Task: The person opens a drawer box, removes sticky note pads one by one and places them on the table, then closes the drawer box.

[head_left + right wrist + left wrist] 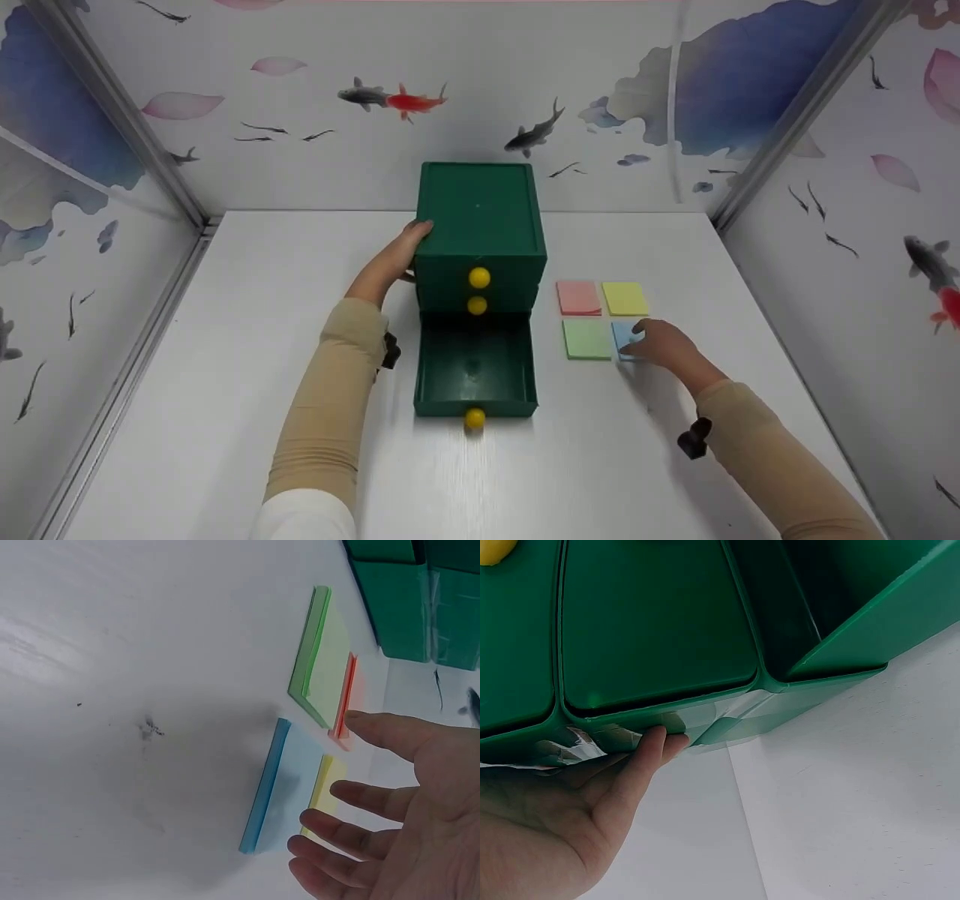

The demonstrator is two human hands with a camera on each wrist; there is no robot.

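Observation:
A green drawer cabinet (480, 214) with yellow round knobs stands mid-table in the head view. Its bottom drawer (442, 409) is pulled out, with nothing visible inside. My left hand (391, 262) rests on the cabinet's left side; in the left wrist view, its extended fingers (634, 765) touch the taped side wall. Over the blue sticky-note pad (624, 334) hovers my right hand (669, 346). Its fingers and thumb are spread in the right wrist view, with nothing between them. Beside the blue pad lie green (587, 340), pink (578, 298) and yellow (625, 298) pads.
The white tabletop (225, 337) is enclosed by printed panels with fish and petals (480, 82) at the back and sides. Metal posts (120, 112) stand at the corners. The cabinet is close to the back panel.

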